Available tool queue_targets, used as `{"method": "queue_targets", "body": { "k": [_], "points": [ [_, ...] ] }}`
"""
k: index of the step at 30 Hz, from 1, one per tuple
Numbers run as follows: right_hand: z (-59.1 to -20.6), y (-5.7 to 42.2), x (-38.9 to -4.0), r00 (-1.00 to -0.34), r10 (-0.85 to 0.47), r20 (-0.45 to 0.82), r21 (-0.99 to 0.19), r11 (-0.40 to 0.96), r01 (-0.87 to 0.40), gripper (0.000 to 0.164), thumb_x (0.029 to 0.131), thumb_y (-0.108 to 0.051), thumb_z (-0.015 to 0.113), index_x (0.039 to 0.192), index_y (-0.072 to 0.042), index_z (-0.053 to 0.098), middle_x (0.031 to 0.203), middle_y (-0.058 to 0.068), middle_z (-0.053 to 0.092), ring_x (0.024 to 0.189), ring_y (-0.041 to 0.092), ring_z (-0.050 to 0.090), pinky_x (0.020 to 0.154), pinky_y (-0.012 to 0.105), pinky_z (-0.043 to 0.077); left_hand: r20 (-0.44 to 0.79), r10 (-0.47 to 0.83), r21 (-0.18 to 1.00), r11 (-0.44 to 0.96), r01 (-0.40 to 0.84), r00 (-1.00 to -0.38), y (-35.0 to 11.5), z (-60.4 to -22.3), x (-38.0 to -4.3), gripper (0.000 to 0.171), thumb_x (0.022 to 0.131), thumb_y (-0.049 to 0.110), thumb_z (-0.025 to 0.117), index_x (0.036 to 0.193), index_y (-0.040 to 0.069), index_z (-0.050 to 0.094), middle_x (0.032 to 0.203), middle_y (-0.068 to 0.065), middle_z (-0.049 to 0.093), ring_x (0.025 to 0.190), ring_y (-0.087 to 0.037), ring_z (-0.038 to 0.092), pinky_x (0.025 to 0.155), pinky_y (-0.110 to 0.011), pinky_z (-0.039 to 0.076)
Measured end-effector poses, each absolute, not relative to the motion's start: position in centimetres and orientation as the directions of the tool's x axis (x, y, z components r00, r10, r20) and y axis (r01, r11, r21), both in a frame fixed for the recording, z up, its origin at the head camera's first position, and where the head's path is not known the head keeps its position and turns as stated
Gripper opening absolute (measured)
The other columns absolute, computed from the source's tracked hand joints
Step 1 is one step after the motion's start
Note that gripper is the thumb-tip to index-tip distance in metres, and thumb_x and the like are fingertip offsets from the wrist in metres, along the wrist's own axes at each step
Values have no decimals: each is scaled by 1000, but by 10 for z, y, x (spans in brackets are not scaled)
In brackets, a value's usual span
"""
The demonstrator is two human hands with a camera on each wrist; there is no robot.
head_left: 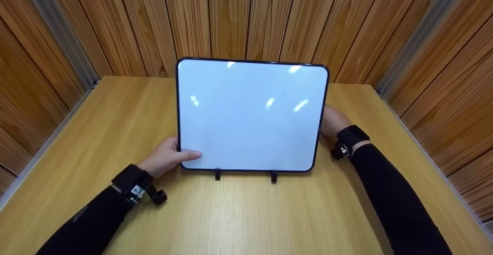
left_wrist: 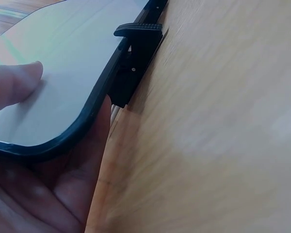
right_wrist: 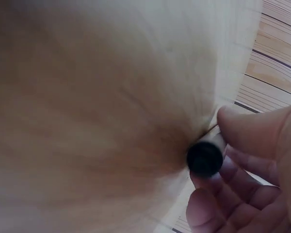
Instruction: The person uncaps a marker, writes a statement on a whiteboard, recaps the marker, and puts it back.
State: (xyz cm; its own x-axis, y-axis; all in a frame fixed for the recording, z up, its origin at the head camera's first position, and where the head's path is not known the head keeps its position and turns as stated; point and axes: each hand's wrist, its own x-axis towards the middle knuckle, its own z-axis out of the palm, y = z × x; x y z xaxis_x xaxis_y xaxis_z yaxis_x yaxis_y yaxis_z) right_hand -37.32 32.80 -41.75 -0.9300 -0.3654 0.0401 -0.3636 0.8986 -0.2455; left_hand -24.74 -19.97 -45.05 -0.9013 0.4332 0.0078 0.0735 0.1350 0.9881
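A whiteboard point(head_left: 250, 116) with a black frame stands tilted on two black stand feet point(head_left: 217, 175) on the table. My left hand point(head_left: 165, 156) grips its lower left corner, thumb point(left_wrist: 19, 85) flat on the white face and fingers behind the board. Behind the right edge of the board, my right hand point(head_left: 334, 121) is partly hidden in the head view. The right wrist view shows that hand pinching a marker point(right_wrist: 205, 159), light-coloured with a round black end, between thumb point(right_wrist: 252, 128) and fingers. A black clip of the stand point(left_wrist: 138, 48) hooks over the board's bottom edge.
The light wooden table point(head_left: 238, 216) spreads around the board. Wood-plank panels point(head_left: 231, 20) rise behind it and on both sides, with grey metal strips at the corners. Each wrist wears a black strap point(head_left: 133, 182) with a small camera.
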Motion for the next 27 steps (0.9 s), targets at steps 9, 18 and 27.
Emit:
{"method": "queue_targets", "body": {
  "k": [9,18,27],
  "points": [
    [-417,334,-361,-984,-149,-97,-404,910,-98,25,109,-12,63,120,8,73,101,23,70,89,37,63,81,48,51,10,434,987,141,79,-901,-198,-450,-247,30,101,14,84,121,-1,68,108,-4,75,102,-17,64,94,-28,54],
    [-408,348,-337,-994,11,-109,-595,800,74,54,114,-41,58,145,3,60,118,22,68,95,33,63,77,40,53,-5,400,985,162,65,-916,-196,-449,-249,28,100,14,85,117,0,68,101,0,71,96,-16,59,88,-27,51],
    [-377,345,-320,-991,94,99,-783,622,-19,48,118,-40,52,144,0,61,116,17,64,91,26,55,73,33,46,-6,414,985,162,67,-910,-199,-446,-248,24,103,18,82,97,8,61,79,2,47,82,-17,50,77,-28,44]
  ]
}}
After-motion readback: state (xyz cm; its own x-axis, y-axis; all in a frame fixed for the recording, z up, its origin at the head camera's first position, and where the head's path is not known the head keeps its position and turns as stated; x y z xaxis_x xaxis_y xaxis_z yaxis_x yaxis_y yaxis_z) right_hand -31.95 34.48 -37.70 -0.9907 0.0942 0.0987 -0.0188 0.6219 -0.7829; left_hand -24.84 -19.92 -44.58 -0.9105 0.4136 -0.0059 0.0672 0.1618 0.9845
